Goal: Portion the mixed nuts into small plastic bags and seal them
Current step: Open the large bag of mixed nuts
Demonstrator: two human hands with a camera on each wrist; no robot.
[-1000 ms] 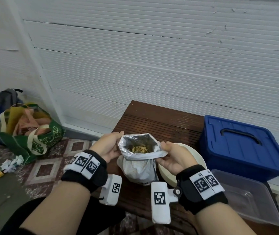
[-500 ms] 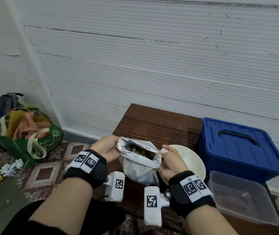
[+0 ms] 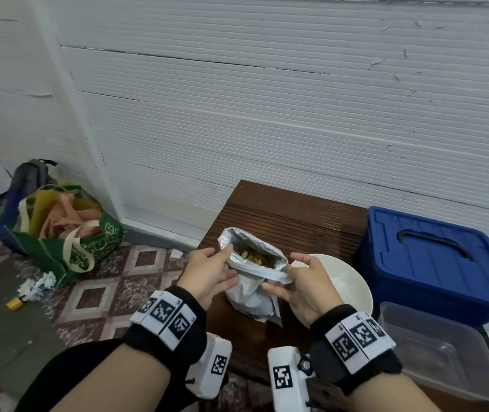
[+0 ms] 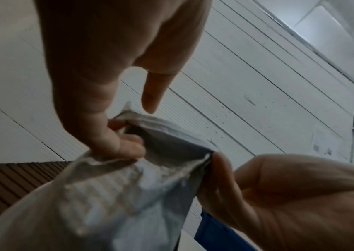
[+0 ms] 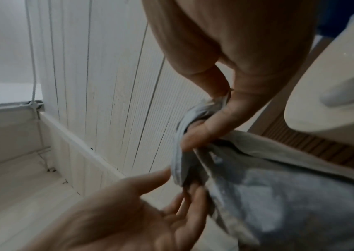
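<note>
I counted one foil bag (image 3: 252, 281) of nuts (image 3: 253, 255), one bowl (image 3: 347, 281). The bag sat between my hands: left hand (image 3: 210, 273) pinched its left rim, right hand (image 3: 305, 288) its right.

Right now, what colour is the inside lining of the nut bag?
Shiny silver foil inside the nut bag, white outside. The head view shows it best.
</note>
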